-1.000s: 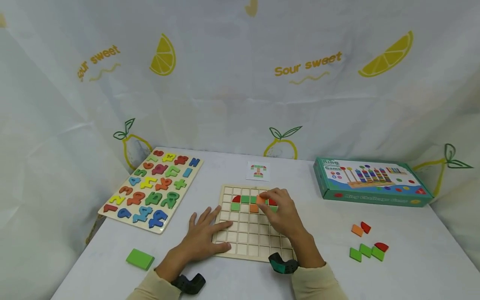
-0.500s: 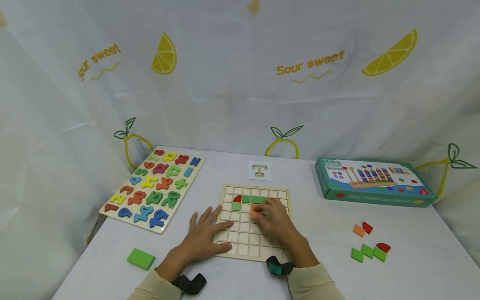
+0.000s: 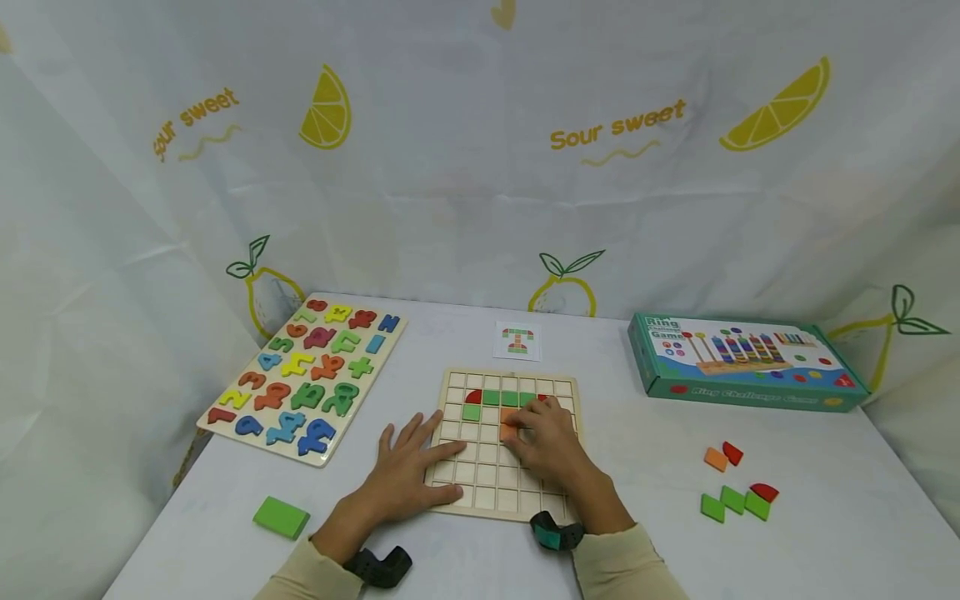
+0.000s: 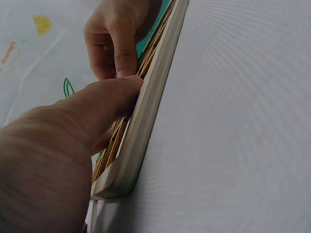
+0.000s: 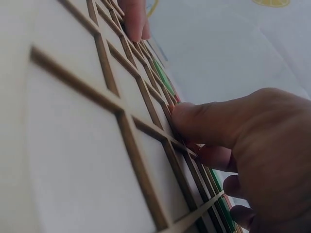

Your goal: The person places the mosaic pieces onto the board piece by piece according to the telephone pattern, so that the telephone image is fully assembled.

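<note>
In the head view, my left hand point(image 3: 405, 468) rests with spread fingers on the left edge of the gridded wooden board point(image 3: 465, 498). Its thumb point(image 4: 109, 94) lies along the rim in the left wrist view. My right hand point(image 3: 549, 446) is over the board's right half, pinching an orange square tile point(image 3: 507, 433) low at the grid, just below another orange tile. A row of green tiles point(image 3: 500, 398) with a red quarter-round point(image 3: 474, 397) at its left end lies above, and a green square point(image 3: 471, 412) sits under the red one. The right hand partly hides the row's right end.
A pattern card point(image 3: 517, 342) lies behind the board. Loose orange, red and green tiles point(image 3: 733, 500) are at the right. A number puzzle point(image 3: 352, 433) lies at left, a green block point(image 3: 281, 517) front left, and a ring game box point(image 3: 750, 392) back right.
My right hand has come down and left from above the tile row, bringing the orange tile to the cell under the other orange one. The left hand has stayed put.
</note>
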`<action>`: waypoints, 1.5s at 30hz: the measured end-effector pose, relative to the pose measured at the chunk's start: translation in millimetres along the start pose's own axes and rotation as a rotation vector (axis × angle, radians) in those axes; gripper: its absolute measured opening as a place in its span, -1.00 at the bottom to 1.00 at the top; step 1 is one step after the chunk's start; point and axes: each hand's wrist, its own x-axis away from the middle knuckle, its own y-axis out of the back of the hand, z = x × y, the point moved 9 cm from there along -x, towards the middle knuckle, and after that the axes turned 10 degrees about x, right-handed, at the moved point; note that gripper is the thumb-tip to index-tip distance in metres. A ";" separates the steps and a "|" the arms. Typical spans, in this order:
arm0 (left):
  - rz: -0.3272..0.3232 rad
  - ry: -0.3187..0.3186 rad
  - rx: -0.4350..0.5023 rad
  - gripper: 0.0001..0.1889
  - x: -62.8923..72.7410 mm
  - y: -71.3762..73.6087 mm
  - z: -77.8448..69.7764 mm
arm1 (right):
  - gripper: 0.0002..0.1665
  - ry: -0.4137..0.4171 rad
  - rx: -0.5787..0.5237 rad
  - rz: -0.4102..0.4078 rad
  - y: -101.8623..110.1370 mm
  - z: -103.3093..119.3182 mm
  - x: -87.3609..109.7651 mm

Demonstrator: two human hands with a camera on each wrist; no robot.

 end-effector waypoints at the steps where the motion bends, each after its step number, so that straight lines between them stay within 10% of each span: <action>1: -0.001 0.001 0.000 -0.30 0.1 0.0 0.2 | -0.76 -0.001 -0.002 0.003 0.1 0.2 -0.3; 13: 0.015 0.020 0.027 -0.31 0.3 -2.0 1.1 | -0.64 -0.079 -0.181 -0.116 52.6 -16.3 3.1; 29: 0.015 0.016 0.021 -0.31 0.2 -1.7 1.7 | -0.55 -0.053 -0.125 -0.216 145.0 -41.8 41.7; 45: 0.028 0.040 0.009 -0.29 0.1 -4.3 4.0 | -0.47 -0.206 -0.076 -0.178 166.3 -114.7 86.4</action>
